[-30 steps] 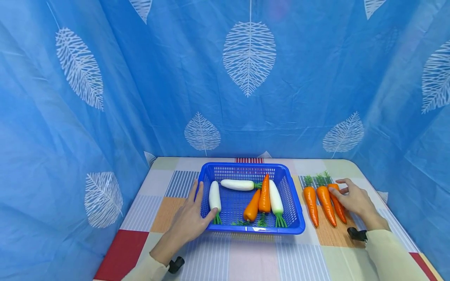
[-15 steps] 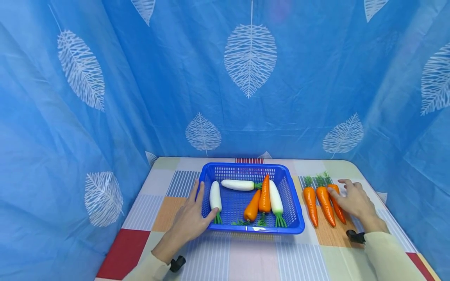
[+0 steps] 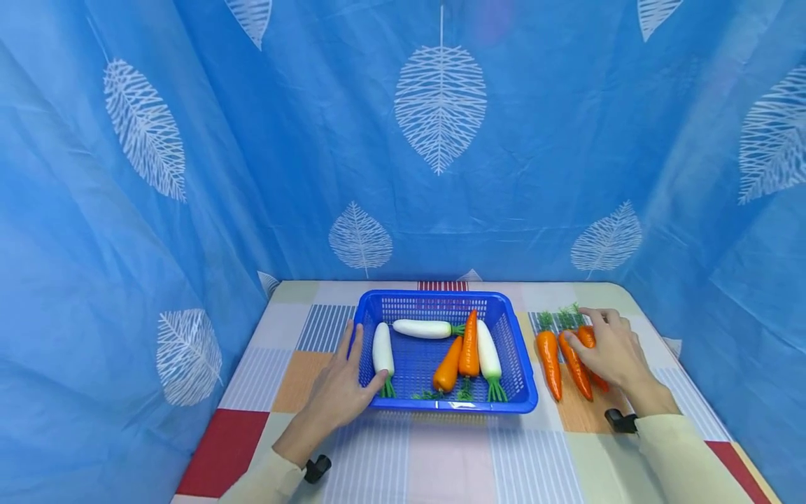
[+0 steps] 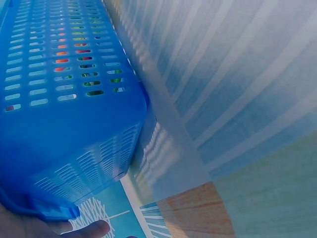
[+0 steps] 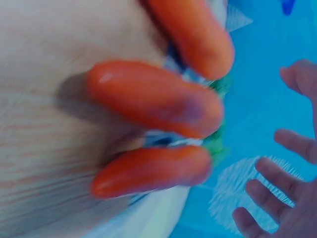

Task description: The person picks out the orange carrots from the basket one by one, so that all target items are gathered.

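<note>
A blue basket (image 3: 441,407) holds white radishes (image 3: 422,329) and two orange carrots (image 3: 469,346). At its left wall is my left hand (image 3: 336,392), fingers spread along the rim and thumb by the near left corner; the left wrist view shows the basket wall (image 4: 74,129) and part of the hand (image 4: 29,225). To the right, three carrots (image 3: 549,364) lie side by side, leafy ends away from me. My right hand (image 3: 611,350) hovers over the rightmost two, fingers apart and gripping nothing; in the right wrist view the hand (image 5: 292,198) is beside the carrots (image 5: 153,99).
A checked cloth (image 3: 447,462) covers the table. Blue curtains (image 3: 302,140) with white leaf prints hang behind the table and along both sides.
My right hand has shifted left, from beside the rightmost carrot to over the right two. The left hand keeps its place at the basket. The head view has shifted slightly.
</note>
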